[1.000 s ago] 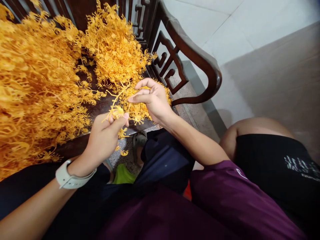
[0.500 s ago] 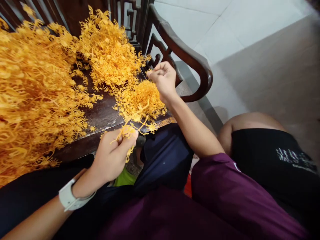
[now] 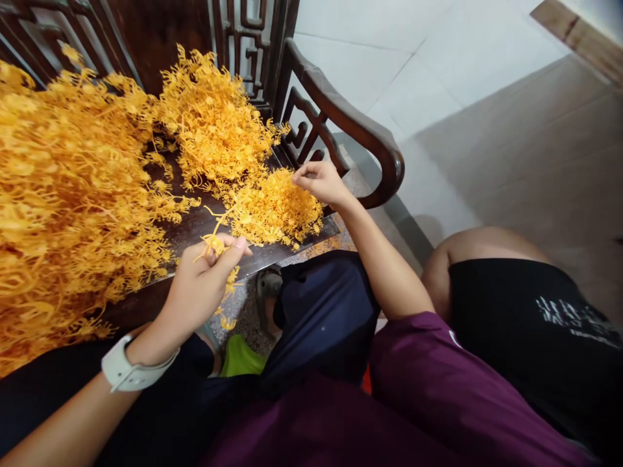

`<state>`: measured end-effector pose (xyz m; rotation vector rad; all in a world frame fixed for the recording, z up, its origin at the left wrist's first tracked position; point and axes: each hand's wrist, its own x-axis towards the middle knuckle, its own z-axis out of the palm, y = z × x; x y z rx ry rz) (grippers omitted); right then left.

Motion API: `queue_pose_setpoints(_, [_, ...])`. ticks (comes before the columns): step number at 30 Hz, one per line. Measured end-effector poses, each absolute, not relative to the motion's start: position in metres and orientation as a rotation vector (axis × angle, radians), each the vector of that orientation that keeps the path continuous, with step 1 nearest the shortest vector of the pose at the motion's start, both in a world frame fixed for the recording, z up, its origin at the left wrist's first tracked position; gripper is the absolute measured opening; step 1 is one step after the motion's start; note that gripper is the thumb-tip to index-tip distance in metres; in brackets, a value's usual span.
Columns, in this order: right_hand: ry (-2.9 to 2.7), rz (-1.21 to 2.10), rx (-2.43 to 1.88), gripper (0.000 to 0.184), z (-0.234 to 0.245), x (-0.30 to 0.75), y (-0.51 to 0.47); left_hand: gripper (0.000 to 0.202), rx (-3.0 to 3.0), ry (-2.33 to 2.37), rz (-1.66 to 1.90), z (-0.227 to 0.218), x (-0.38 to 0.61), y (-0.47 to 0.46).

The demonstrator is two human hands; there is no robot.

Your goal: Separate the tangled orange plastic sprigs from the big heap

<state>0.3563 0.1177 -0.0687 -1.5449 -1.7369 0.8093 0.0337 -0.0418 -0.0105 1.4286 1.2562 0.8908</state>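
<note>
My left hand [image 3: 197,288], with a white watch band [image 3: 121,373] on the wrist, is closed around a yellow plastic sprig [image 3: 217,250] held just off the front edge of the dark wooden bench [image 3: 195,227]. My right hand [image 3: 321,181] reaches forward, its fingers pinched together at the far edge of a small heap of yellow sprigs [image 3: 272,207] on the bench's right end. What the pinch holds, if anything, is too small to make out.
A large mound of yellow sprigs [image 3: 63,194] covers the bench's left side, and another pile [image 3: 209,123] lies at the back. The carved wooden armrest [image 3: 350,130] curves right of the small heap. My dark-clothed knee [image 3: 321,311] and a green sandal [image 3: 241,357] are below; pale floor tiles lie at the right.
My right hand left the sprig, went out to the armrest side and now rests lower on the small heap. My left hand kept the sprig and shifted slightly left.
</note>
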Motion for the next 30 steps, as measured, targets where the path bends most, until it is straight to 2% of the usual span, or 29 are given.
queue_pose_setpoints(3, [-1.818, 0.603, -1.513, 0.010, -0.064, 0.352, 0.110, 0.024, 1.379, 1.238, 0.923, -0.013, 0.035, -0.039])
queue_pose_setpoints(5, [-1.807, 0.508, -1.413, 0.022, -0.055, 0.340, 0.099, 0.022, 1.345, 1.241, 0.928, -0.015, 0.036, -0.038])
queue_pose_setpoints(8, [-1.818, 0.744, -1.191, 0.045, -0.036, 0.314, 0.076, 0.021, 1.311, 1.247, 0.934, -0.019, 0.036, -0.036])
queue_pose_setpoints(10, [-1.875, 0.998, -1.018, 0.050, -0.023, 0.295, 0.060, 0.022, 1.302, 1.236, 0.936, -0.023, 0.036, -0.036])
queue_pose_setpoints(16, [-2.017, 1.195, -0.696, 0.027, -0.012, 0.257, 0.031, 0.029, 1.340, 1.167, 0.857, -0.028, 0.033, -0.034])
queue_pose_setpoints(21, [-1.760, 1.337, -0.781, 0.032, -0.014, 0.253, 0.029, 0.023, 1.380, 1.153, 0.875, -0.025, 0.025, -0.027])
queue_pose_setpoints(27, [-1.643, 1.485, -0.806, 0.036, -0.012, 0.259, 0.032, 0.028, 1.317, 1.232, 1.080, -0.026, 0.015, -0.024])
queue_pose_setpoints(30, [-1.691, 1.525, -0.770, 0.036, -0.014, 0.254, 0.027, 0.039, 1.162, 1.245, 1.125, -0.021, 0.019, -0.026])
